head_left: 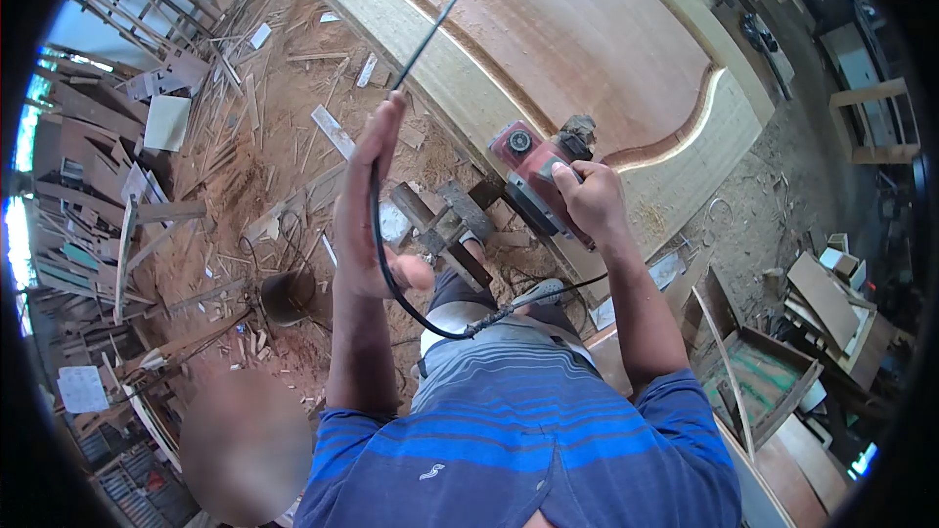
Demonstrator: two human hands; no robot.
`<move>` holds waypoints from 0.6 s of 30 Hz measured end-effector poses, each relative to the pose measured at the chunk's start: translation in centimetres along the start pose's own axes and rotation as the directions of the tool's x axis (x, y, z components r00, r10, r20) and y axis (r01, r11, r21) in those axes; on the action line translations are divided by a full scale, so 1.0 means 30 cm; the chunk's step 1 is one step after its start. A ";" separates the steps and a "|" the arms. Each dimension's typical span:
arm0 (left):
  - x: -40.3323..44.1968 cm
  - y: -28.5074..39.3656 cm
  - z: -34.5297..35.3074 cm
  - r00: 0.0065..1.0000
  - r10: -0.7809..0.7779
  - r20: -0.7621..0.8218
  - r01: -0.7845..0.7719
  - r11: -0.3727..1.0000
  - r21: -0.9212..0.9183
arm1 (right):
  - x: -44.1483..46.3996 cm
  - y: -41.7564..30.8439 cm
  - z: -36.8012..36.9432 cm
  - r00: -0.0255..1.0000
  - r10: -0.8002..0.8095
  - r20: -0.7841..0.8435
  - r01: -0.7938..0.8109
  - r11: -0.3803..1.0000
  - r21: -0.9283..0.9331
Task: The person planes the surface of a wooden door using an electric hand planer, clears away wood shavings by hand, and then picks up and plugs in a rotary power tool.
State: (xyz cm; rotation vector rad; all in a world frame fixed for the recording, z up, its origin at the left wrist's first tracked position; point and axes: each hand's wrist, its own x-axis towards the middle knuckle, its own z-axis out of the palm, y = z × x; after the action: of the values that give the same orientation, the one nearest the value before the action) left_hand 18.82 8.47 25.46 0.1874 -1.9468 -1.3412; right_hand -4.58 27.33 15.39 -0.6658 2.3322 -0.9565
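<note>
My right hand point(593, 198) is wrapped round the handle of a red and grey power planer point(536, 168), which rests on the near edge of a large carved wooden panel point(577, 49). Raised on the left, my left hand point(367, 205) has its fingers stretched out and its thumb apart. A dark cable point(440, 24) runs from the top, along the palm of that hand, then loops in front of my shirt towards the planer side. Wood shavings point(579, 129) cling at the planer's outlet. A wooden support point(445, 225) shows below the panel's edge.
Wood scraps and sawdust cover the floor point(279, 117) at the left, with a dark bucket point(287, 297) on it. Wood pieces are piled at the far left. At the right are a wooden frame point(877, 154) and a tray point(758, 381). A blurred round patch lies at lower left.
</note>
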 end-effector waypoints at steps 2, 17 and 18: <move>0.000 -0.023 -0.017 0.998 0.051 0.035 -0.050 0.999 -0.018 | 0.074 -0.026 0.040 0.998 -0.050 -0.025 0.049 0.998 -0.033; 0.060 -0.023 -0.180 0.951 -0.053 0.303 0.068 0.997 -0.040 | 0.525 -0.409 0.254 0.999 -0.007 0.050 0.001 0.993 0.119; 0.066 -0.035 -0.184 0.949 -0.041 0.314 0.068 0.995 -0.073 | 0.555 -0.434 0.278 0.999 -0.012 0.043 0.007 0.993 0.121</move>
State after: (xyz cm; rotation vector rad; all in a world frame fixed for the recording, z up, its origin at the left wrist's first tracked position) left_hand 20.70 2.91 26.49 -0.0139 -2.1517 -1.5622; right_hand -8.53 4.95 15.28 -0.6424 2.2148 -1.0678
